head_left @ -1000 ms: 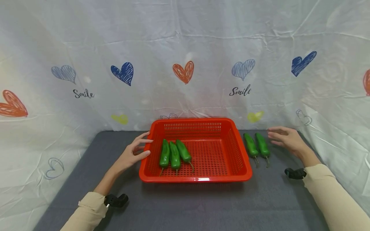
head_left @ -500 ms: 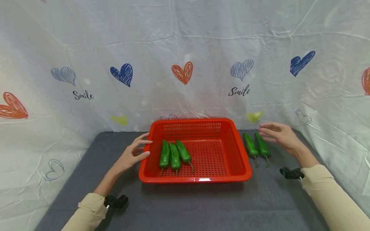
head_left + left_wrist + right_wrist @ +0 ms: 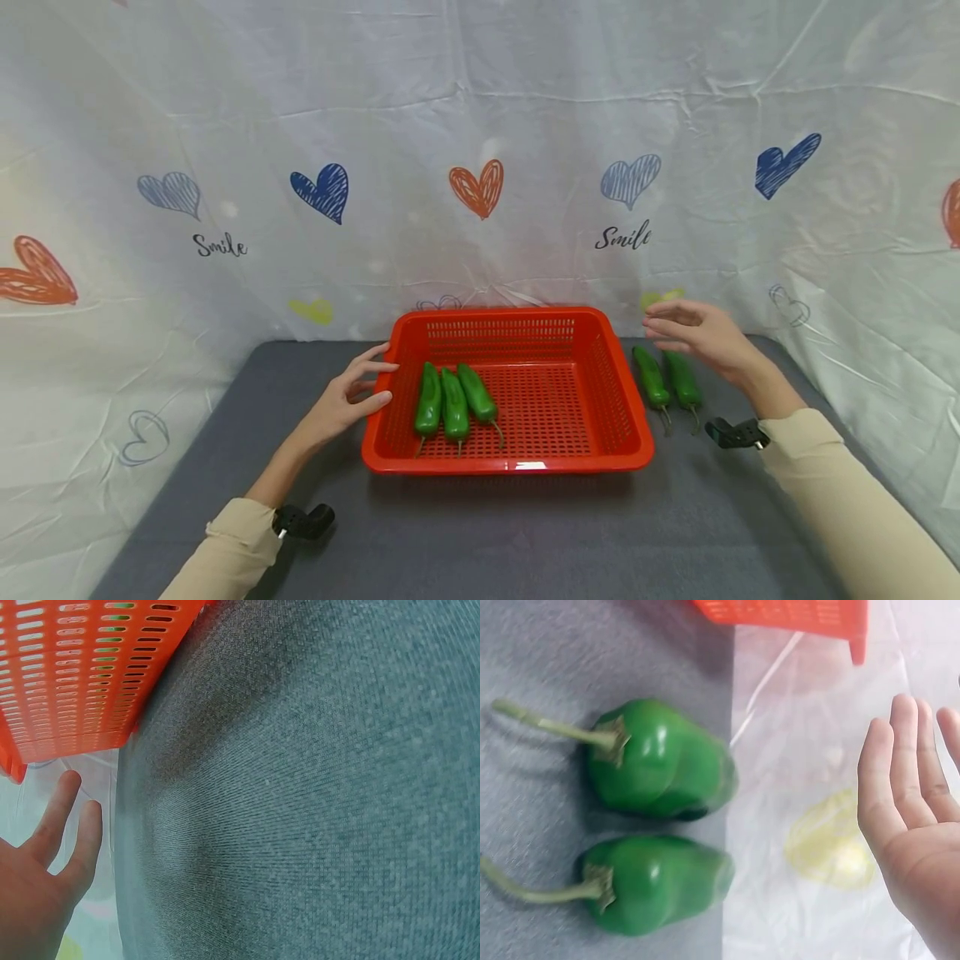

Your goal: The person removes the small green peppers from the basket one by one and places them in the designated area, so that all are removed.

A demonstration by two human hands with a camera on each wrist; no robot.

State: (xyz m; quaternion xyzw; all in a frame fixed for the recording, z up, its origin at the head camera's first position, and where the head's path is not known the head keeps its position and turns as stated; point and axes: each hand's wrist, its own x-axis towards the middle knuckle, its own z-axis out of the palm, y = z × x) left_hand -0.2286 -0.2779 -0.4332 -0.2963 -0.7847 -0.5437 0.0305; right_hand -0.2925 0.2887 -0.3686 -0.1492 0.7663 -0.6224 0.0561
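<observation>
A red plastic basket point(image 3: 615, 461) holds three green peppers, among them one point(image 3: 428, 400) at its left side. My left hand point(image 3: 341, 404) is at the basket's left rim, fingers spread; in the left wrist view two fingers of the hand point(image 3: 45, 877) show beside the basket wall point(image 3: 75, 690). Two more green peppers point(image 3: 651, 379) point(image 3: 682, 382) lie side by side on the cloth to the right of the basket. Above them hovers my right hand point(image 3: 705, 337), empty, fingers extended. The right wrist view has both peppers point(image 3: 660, 761) point(image 3: 656, 885) apart from the hand point(image 3: 922, 817).
A dark grey cloth point(image 3: 480, 542) covers the table. Behind it hangs a white curtain point(image 3: 540, 108) printed with hearts and "Smile". Black straps with small devices point(image 3: 303, 522) point(image 3: 738, 433) are on both wrists, by the beige sleeves.
My right hand has moved left and a little up, from beside the right-hand pepper to above the two loose peppers. The left hand, the basket and the peppers have stayed put.
</observation>
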